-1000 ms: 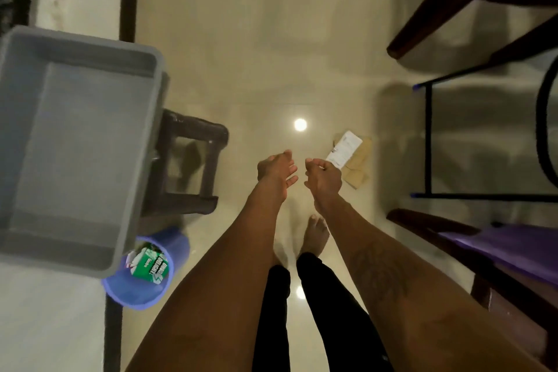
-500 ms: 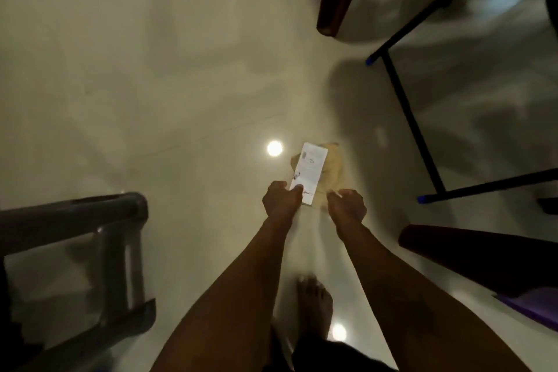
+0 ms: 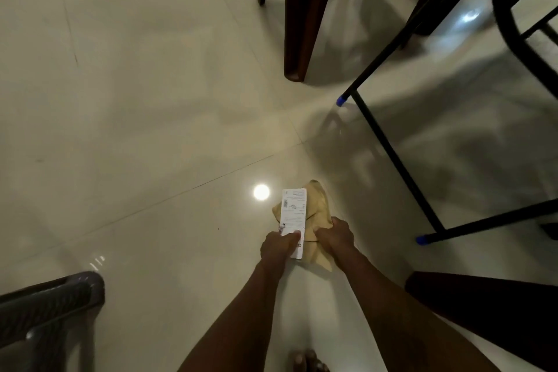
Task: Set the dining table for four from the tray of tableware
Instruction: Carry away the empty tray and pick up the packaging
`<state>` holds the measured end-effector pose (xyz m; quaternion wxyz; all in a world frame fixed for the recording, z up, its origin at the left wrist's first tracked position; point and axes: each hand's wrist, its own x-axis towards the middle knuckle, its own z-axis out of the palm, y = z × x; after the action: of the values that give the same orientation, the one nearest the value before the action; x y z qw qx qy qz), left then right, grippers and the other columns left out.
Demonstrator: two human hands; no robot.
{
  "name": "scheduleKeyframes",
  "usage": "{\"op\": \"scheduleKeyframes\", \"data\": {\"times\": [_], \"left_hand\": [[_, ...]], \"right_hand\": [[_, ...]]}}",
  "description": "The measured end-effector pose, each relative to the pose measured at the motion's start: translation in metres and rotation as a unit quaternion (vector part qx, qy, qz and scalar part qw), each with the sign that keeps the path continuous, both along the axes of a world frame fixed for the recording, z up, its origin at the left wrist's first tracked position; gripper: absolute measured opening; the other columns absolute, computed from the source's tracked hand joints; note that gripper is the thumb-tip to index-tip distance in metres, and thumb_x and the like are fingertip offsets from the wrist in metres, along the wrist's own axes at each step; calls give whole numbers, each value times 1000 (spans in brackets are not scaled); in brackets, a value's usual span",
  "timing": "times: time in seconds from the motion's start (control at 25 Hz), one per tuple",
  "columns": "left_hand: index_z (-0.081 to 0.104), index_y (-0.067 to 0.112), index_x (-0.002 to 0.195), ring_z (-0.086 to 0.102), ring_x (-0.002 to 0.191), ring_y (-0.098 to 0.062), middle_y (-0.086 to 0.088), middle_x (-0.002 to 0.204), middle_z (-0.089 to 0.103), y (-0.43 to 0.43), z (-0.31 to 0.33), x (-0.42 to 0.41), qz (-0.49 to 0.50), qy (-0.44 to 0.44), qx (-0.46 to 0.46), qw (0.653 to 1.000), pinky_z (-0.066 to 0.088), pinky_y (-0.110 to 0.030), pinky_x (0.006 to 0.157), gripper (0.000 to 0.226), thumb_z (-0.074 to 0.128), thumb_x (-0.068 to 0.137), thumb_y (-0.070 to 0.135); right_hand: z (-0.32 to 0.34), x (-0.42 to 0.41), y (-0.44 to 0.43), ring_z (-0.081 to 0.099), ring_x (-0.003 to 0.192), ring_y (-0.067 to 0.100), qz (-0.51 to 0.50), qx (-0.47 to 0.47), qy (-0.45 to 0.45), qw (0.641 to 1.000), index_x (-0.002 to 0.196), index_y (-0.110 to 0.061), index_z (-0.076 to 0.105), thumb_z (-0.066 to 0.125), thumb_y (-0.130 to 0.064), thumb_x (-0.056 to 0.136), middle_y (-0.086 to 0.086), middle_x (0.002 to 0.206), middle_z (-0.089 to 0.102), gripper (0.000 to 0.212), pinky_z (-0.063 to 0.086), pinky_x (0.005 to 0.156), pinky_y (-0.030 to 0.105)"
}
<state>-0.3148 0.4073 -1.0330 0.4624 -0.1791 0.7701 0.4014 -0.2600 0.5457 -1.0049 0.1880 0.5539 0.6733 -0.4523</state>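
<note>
- My left hand [image 3: 279, 246] is closed in a pinch on the near end of a white tag [image 3: 293, 211], thumb on top. The tag's print and barcode are too small for me to read.
- My right hand [image 3: 336, 237] is closed with its fingers curled into a tan cloth [image 3: 319, 210]. The fingertips are buried in the folds, so I cannot see them.
- The tan cloth lies on the floor [image 3: 151, 130] at about 5 o'clock from the middle of my view, under the tag and between both hands. I cannot tell whether it is one piece or several.
- A thin dark cord seems to join the tag and the cloth, but it is hard to make out.
- At 12 o'clock a brown wooden leg [image 3: 299, 27] stands on the floor, its top cut off by the edge.
- From 1 to 3 o'clock runs a black metal frame [image 3: 389, 154] with blue end caps [image 3: 342, 100], only partly in view.
- At 8 o'clock is the corner of a grey plastic stool [image 3: 51, 305], mostly cut off.
- At 4 o'clock sits a dark shape [image 3: 483, 311] I cannot identify.
- A bare foot [image 3: 306, 361] shows at 6 o'clock, cropped and dim.
</note>
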Motion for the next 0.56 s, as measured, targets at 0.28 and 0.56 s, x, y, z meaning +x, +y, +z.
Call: {"op": "scheduleKeyframes", "data": {"times": [0.28, 0.56], "left_hand": [[66, 6, 119, 75, 82, -24, -10, 102, 76, -62, 181, -8, 171, -22, 6, 985, 55, -27, 57, 64, 84, 76, 51], [72, 12, 102, 71, 57, -17, -7, 84, 79, -125, 460, -7, 129, -42, 59, 989, 44, -18, 41, 25, 86, 84, 20]], "right_hand": [[175, 20, -50, 73, 97, 22, -49, -145, 123, 981, 121, -28, 69, 73, -28, 88, -1, 113, 74, 33, 62, 87, 45], [405, 25, -73, 76, 99, 19, -11, -200, 157, 967, 132, -21, 66, 88, -35, 78, -1, 116, 76, 59, 63, 87, 43]]}}
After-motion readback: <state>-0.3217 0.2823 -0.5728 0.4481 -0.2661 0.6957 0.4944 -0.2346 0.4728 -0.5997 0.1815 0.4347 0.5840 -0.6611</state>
